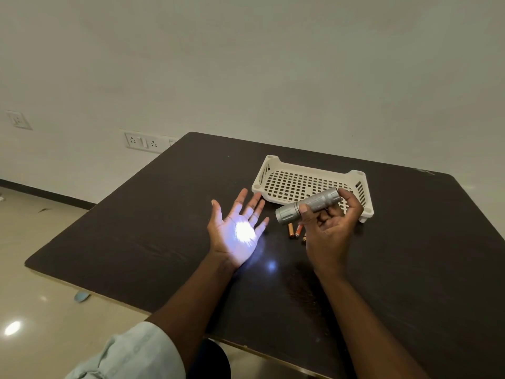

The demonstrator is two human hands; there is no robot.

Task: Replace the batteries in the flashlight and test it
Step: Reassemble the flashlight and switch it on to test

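My right hand (329, 224) grips a silver flashlight (308, 205) above the dark table (164, 220), with its head pointing left and down. The flashlight is lit. Its bright white spot falls on the palm of my left hand (237, 231), which is held flat, palm up, fingers spread. A fainter bluish glare shows on the tabletop just right of that wrist. Three orange and gold batteries (295, 231) lie loose on the table between my hands, partly hidden by my right hand.
A cream perforated plastic tray (287, 181) stands on the table behind my right hand, with nothing visible in it. The table's left edge drops to a shiny floor. Wall sockets (143, 142) sit on the wall at the far left.
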